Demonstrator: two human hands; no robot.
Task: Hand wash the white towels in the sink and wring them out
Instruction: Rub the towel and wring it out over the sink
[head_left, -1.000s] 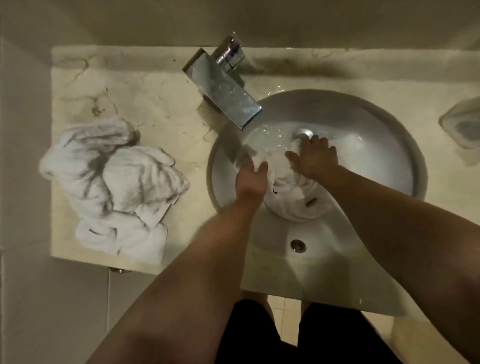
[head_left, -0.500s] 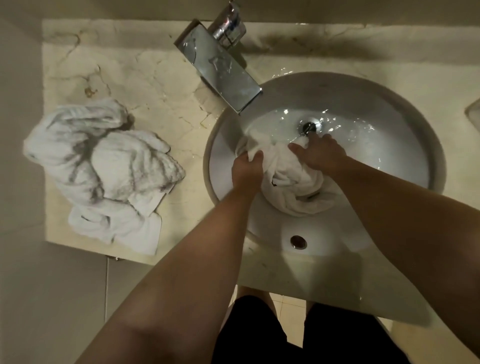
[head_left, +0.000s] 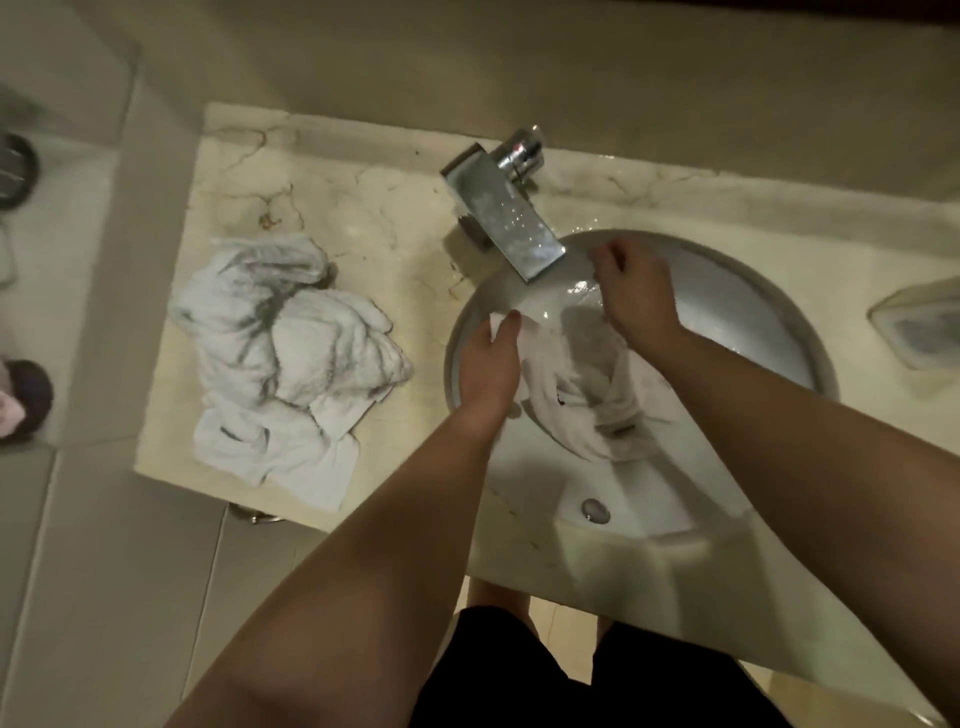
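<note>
You have a pale marble counter (head_left: 363, 218) carrying a heap of white towels (head_left: 280, 358) on its left, a chrome faucet (head_left: 506, 213) at the back and a round sink (head_left: 753, 301) sunk in beside them.

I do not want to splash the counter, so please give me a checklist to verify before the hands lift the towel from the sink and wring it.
1. Left hand grips the towel in the sink: ok, fingers pinch its edge.
2. Right hand grips the towel: cannot tell, it is near the faucet and the image is blurred.
3. Towel is inside the basin: ok.
4. Water is stopped: cannot tell.
5. Towel pile on the counter is apart from the sink: ok.
6. Counter is dry around the faucet: not ok, wet shine shows.
</note>
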